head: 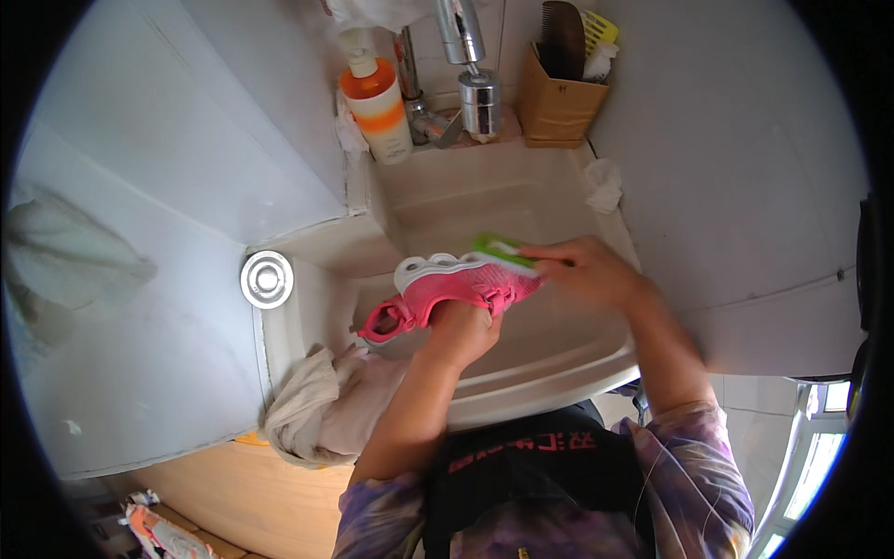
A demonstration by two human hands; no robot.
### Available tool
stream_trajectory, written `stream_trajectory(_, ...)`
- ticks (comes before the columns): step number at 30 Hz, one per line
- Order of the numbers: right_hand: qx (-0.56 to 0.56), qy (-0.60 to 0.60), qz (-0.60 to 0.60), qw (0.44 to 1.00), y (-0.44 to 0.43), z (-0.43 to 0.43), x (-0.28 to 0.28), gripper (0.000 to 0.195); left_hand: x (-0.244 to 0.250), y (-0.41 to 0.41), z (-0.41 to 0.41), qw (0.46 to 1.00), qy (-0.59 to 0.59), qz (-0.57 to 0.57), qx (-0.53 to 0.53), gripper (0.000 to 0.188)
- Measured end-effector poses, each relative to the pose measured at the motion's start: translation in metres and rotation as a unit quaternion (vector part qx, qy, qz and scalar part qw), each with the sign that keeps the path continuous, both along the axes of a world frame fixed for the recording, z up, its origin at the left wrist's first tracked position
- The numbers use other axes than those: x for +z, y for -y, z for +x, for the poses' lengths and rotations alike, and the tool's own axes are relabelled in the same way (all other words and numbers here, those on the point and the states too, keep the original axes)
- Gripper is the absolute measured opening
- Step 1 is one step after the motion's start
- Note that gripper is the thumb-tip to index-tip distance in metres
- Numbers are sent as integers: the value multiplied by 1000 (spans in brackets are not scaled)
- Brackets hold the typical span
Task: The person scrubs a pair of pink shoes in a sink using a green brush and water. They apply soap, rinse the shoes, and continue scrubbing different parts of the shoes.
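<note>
My left hand [464,328] reaches inside a pink shoe [454,286] with a white sole, holding it over the ceramic sink [559,349]. The sole faces the tap side. In my right hand [587,269], somewhat blurred, is a green scrub brush [504,250] whose pale bristles lie against or very near the toe end of the shoe. Another pink shoe [383,323] lies in the sink at the left, partly hidden behind the held one.
A chrome tap [480,101] overhangs the back. A pump bottle [380,112] stands left of it, a box with combs [562,112] right. A metal drain strainer [267,279] rests on the left ledge; cloths [304,412] drape over the front left rim. Grey walls flank the sink.
</note>
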State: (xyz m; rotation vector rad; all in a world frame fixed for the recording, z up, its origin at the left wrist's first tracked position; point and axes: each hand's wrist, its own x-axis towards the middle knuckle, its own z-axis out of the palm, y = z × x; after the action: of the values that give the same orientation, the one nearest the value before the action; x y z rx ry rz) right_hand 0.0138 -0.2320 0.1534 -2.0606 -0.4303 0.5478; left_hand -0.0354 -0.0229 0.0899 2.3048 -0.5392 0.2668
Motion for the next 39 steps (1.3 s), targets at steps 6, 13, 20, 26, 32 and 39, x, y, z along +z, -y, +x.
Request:
stream_trajectory(6,25,21,25,999,-22,-5,-17,31,0,10,1,993,-95,54,-38,17)
stream_trajectory(13,-129,-11,48,990,14,-13,-28,34,-13,-6,12,976,-163,-143,34,22)
stream_trajectory(20,-114,146,46,982,-47,-39,-47,37,-6,-9,26,635,-440,-635,-18,88)
stream_trajectory(26,-125,161,-2,979,-68,-21,-46,35,-4,-8,23,579,-447,-682,5,95)
stream_trajectory(32,-139,120,-34,982,-63,-25,-41,34,-3,-7,26,533,-425,-731,-37,95)
stream_trajectory(39,-111,134,11,985,-69,-53,-57,35,1,-18,28,497,-400,-770,-7,95)
